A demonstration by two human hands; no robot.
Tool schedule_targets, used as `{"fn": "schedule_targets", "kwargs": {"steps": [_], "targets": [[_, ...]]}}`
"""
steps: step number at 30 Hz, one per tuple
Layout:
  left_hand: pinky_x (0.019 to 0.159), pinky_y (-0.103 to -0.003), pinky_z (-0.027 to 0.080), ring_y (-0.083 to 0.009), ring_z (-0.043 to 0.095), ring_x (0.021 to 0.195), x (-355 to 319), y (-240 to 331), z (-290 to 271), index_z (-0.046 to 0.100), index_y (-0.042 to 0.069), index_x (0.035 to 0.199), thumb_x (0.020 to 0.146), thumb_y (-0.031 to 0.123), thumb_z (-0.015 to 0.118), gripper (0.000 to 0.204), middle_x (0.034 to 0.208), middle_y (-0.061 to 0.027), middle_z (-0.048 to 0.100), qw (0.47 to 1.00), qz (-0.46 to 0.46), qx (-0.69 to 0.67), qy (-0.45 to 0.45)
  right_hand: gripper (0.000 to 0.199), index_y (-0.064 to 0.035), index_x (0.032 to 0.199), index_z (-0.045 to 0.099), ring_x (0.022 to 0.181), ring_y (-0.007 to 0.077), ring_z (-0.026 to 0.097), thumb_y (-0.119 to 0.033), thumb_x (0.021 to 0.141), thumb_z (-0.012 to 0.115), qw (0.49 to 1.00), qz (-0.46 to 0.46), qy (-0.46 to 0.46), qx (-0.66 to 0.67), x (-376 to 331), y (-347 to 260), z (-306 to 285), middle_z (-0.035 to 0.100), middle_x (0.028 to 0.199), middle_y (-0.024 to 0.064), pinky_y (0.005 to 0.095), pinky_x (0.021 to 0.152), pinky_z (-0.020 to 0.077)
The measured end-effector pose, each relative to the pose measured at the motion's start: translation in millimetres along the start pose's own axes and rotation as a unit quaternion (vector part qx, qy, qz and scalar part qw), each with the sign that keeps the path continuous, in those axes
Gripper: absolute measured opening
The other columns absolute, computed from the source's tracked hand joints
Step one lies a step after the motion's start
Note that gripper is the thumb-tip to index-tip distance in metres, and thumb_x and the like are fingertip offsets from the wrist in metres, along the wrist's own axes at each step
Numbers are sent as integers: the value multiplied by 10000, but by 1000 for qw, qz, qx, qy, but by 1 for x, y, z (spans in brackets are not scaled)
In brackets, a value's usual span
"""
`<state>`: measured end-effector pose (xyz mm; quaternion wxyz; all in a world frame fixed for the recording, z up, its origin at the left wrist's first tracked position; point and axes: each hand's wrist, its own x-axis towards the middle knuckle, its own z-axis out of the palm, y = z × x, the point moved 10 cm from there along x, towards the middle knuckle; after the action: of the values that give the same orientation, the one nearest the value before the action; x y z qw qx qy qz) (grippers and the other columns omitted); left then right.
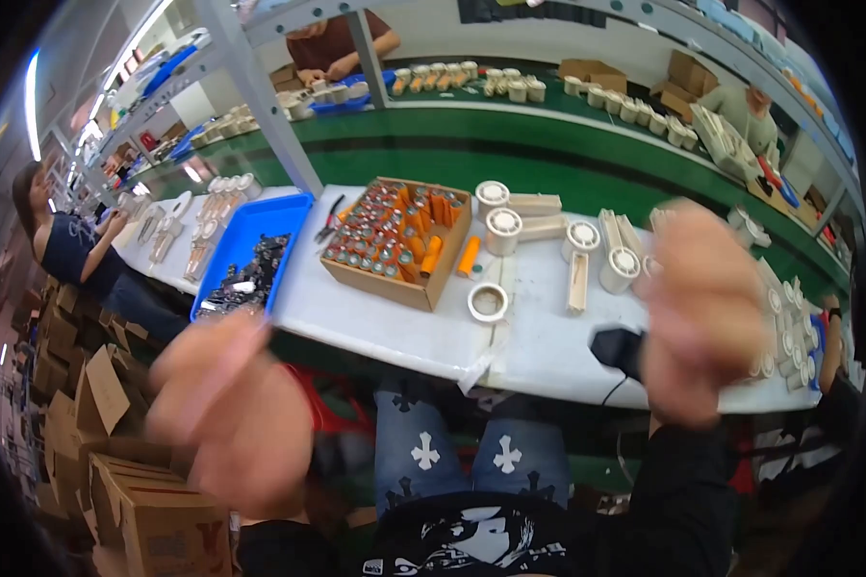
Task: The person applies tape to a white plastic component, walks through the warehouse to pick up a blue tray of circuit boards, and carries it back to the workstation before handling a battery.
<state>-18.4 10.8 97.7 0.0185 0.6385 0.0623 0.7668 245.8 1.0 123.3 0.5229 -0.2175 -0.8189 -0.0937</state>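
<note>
Both hands are smearing into motion blur, so their fingers are hard to make out. Left hand is hovering low at the left, off the near edge of the white table, above stacked brown cartons; I cannot tell how far it is opening or whether it is gripping anything. Right hand is hanging over the table's right part, hiding some of the white cylindrical parts behind it, and its grasp is equally unreadable. Nearest to it, a black device is lying just beside its wrist, partly covered. A cardboard box of orange cells is sitting well apart, between the two hands and farther back, beside a blue tray.
</note>
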Motion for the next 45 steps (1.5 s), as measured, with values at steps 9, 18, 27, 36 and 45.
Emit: {"fn": "schedule_targets", "kwargs": {"steps": [9, 18, 27, 36, 45], "targets": [[561, -216, 396, -78, 473, 595, -240, -171, 89, 534, -12, 744, 914, 114, 446, 229, 670, -17, 535, 786, -513, 6, -343, 136, -53, 874, 614, 733, 301, 597, -155, 787, 593, 877, 304, -339, -153, -139, 145, 100, 621, 801, 131, 382, 629, 463], [473, -246, 364, -90, 445, 487, -241, -185, 76, 537, -3, 725, 866, 92, 514, 172, 545, -43, 485, 826, -470, 83, -300, 121, -18, 824, 605, 647, 277, 596, -131, 792, 575, 879, 435, -192, -37, -180, 199, 118, 611, 744, 150, 354, 564, 456], [473, -254, 359, -113, 449, 471, -237, -172, 71, 543, 13, 690, 829, 73, 523, 153, 536, -55, 481, 831, -445, 91, -320, 107, 3, 834, 585, 599, 267, 566, -92, 787, 571, 893, 406, -193, -26, -171, 184, 125, 594, 732, 136, 338, 559, 456], [448, -305, 354, -209, 447, 428, -224, -155, 75, 546, 28, 669, 769, 45, 541, 101, 502, -75, 455, 872, -335, 117, -337, 101, -30, 847, 581, 644, 271, 569, -73, 758, 601, 931, 289, -220, -36, -154, 155, 130, 564, 757, 108, 350, 589, 470], [444, -332, 345, -233, 435, 422, -218, -147, 83, 531, 34, 645, 720, 25, 554, 79, 489, -75, 437, 888, -274, 142, -342, 124, -55, 877, 582, 693, 266, 579, -108, 765, 588, 926, 256, -274, -53, -160, 153, 137, 556, 797, 83, 362, 604, 481]]}}
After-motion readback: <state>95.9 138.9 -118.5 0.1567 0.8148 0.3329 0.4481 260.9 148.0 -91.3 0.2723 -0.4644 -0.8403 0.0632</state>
